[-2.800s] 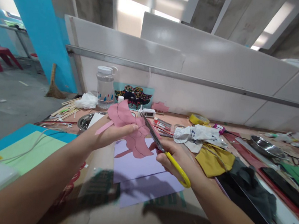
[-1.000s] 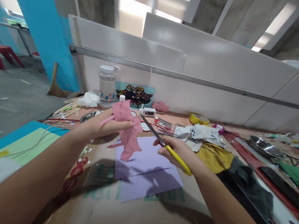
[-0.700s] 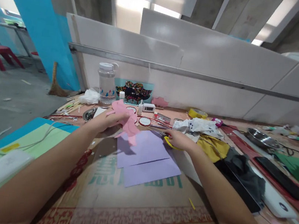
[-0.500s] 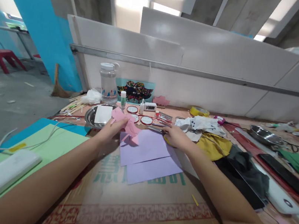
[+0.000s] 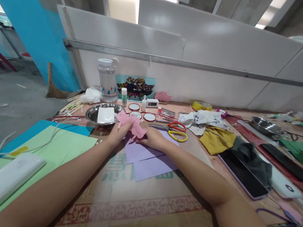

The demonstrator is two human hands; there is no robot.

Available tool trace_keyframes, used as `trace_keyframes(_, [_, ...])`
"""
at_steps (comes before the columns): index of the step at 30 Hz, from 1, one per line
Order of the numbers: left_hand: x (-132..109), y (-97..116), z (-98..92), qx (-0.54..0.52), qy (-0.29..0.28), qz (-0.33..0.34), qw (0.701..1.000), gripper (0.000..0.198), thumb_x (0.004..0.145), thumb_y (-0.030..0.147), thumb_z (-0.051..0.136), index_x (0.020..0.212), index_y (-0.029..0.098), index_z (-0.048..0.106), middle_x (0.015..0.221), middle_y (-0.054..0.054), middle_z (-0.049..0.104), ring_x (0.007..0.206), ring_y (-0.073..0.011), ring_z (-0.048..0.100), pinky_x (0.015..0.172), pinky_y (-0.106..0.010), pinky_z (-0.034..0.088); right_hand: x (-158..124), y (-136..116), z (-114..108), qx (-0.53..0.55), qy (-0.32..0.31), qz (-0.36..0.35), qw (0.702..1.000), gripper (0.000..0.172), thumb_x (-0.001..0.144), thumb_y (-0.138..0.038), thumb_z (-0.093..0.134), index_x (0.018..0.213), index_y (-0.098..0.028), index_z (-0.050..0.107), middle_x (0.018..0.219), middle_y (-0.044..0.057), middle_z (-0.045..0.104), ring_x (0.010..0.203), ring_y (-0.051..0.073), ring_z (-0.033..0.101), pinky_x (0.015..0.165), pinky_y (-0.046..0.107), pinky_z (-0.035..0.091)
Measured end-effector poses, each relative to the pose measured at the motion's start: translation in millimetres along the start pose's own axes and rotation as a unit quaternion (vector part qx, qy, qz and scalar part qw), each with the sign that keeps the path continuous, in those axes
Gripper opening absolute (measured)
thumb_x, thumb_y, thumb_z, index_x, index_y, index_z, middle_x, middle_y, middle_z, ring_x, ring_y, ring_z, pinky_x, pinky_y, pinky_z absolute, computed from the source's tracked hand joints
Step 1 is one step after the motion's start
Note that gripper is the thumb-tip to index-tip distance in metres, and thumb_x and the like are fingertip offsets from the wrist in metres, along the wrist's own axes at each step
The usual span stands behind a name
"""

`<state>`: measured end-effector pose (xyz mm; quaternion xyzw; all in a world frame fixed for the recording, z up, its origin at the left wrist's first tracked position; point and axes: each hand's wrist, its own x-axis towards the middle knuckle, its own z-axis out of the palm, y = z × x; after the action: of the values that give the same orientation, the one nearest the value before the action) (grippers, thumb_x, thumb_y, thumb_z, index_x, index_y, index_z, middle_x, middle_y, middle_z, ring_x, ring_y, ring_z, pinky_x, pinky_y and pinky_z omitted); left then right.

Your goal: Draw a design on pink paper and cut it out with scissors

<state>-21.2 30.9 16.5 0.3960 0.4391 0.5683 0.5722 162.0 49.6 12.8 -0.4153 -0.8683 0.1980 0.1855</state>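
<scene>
A pink paper cutout [image 5: 135, 127] with a wavy edge is held up over the purple paper sheets [image 5: 150, 162]. My left hand [image 5: 119, 133] pinches its left part. At its right edge, the fingers of my right hand [image 5: 154, 138] are closed on the cutout, though the fingertips are partly hidden. Just beyond my right hand lie scissors [image 5: 177, 131] with one red and one yellow handle loop, their blades pointing left. The purple sheets overlap on a cardboard surface [image 5: 136, 213] covered by clear film.
A metal dish [image 5: 91, 114] holding a white square stands behind my left hand. Further back are a water bottle [image 5: 108, 80], a glue stick [image 5: 124, 97] and round tins. Right are yellow cloth [image 5: 217, 140] and a phone [image 5: 244, 175]; left, green paper [image 5: 69, 146] and a white power bank-like bar [image 5: 0, 189].
My right hand has let go of the scissors, which now lie on the table, and has moved left to the pink cutout. My left hand still holds the cutout.
</scene>
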Motion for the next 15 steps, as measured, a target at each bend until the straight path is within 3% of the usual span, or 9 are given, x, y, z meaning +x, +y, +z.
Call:
trace_keyframes(3, [3.8,-6.8,-2.5,0.005,-0.005,0.006,1.0,0.052,0.066,0.049,0.089,0.101,0.015,0.071,0.079,-0.006,0.076,0.078,-0.0231,0.071,0.069,-0.029,0.055,1.8,1.3,10.4,0.015,0.015,0.028,0.999,0.022,0.09,-0.016,0.066,0.11,-0.01,0.072,0.12,0.018,0.071,0.112,0.031,0.064,0.097,0.038,0.047])
trace_keyframes(6, [8.9,-8.5,-5.1,0.003,-0.007,0.003,1.0,0.051,0.07,0.048,0.085,0.104,0.014,0.07,0.078,-0.006,0.075,0.073,-0.0218,0.07,0.066,-0.03,0.055,-1.3,1.2,3.6,0.049,0.006,0.033,0.998,0.028,0.092,-0.009,0.054,0.116,-0.01,0.069,0.127,0.018,0.067,0.116,0.026,0.061,0.098,0.034,0.046])
trace_keyframes(8, [12.3,-8.6,-7.2,0.005,-0.005,-0.001,1.0,0.048,0.071,0.047,0.083,0.102,0.014,0.069,0.076,-0.007,0.075,0.069,-0.0213,0.069,0.064,-0.03,0.054,-7.6,1.2,-13.8,0.081,-0.045,0.028,0.995,0.024,0.095,-0.013,0.051,0.111,-0.01,0.069,0.117,0.015,0.071,0.105,0.022,0.064,0.091,0.032,0.05])
trace_keyframes(10, [14.7,-8.7,-9.2,0.012,0.0,-0.004,1.0,0.044,0.071,0.047,0.083,0.096,0.014,0.069,0.073,-0.007,0.074,0.066,-0.0206,0.067,0.062,-0.03,0.053,-19.3,0.3,-39.1,0.12,-0.146,0.011,0.982,0.025,0.099,-0.03,0.054,0.098,-0.012,0.072,0.093,0.009,0.075,0.082,0.018,0.067,0.077,0.029,0.053])
trace_keyframes(12, [15.5,-9.1,-10.6,0.022,-0.001,-0.003,1.0,0.043,0.069,0.048,0.084,0.091,0.015,0.069,0.072,-0.006,0.073,0.065,-0.0201,0.066,0.059,-0.029,0.052,-36.5,-3.7,-66.8,0.155,-0.258,-0.014,0.953,0.035,0.089,-0.048,0.07,0.08,-0.014,0.074,0.077,0.005,0.073,0.071,0.018,0.068,0.07,0.028,0.055])
trace_keyframes(13, [15.4,-9.2,-11.1,0.028,-0.005,0.0,1.0,0.042,0.069,0.049,0.084,0.089,0.015,0.069,0.073,-0.006,0.073,0.065,-0.02,0.066,0.059,-0.029,0.051,-46.5,-7.2,-79.6,0.179,-0.332,-0.031,0.926,0.042,0.08,-0.056,0.078,0.073,-0.014,0.075,0.071,0.005,0.072,0.068,0.019,0.068,0.07,0.029,0.056])
trace_keyframes(14, [15.1,-9.3,-11.5,0.034,-0.012,0.003,0.999,0.042,0.069,0.049,0.084,0.088,0.015,0.069,0.074,-0.006,0.073,0.067,-0.0202,0.066,0.06,-0.029,0.051,-56.9,-11.4,-90.6,0.226,-0.447,-0.062,0.863,0.047,0.078,-0.06,0.08,0.075,-0.013,0.077,0.073,0.007,0.073,0.071,0.02,0.069,0.074,0.03,0.056])
trace_keyframes(15, [14.6,-9.2,-11.9,0.042,-0.02,0.007,0.999,0.04,0.069,0.048,0.083,0.086,0.016,0.069,0.072,-0.005,0.073,0.067,-0.0201,0.065,0.06,-0.028,0.05,-67.1,-15.9,-99.3,0.267,-0.51,-0.083,0.813,0.05,0.079,-0.063,0.078,0.079,-0.012,0.08,0.078,0.01,0.074,0.076,0.02,0.071,0.078,0.031,0.056])
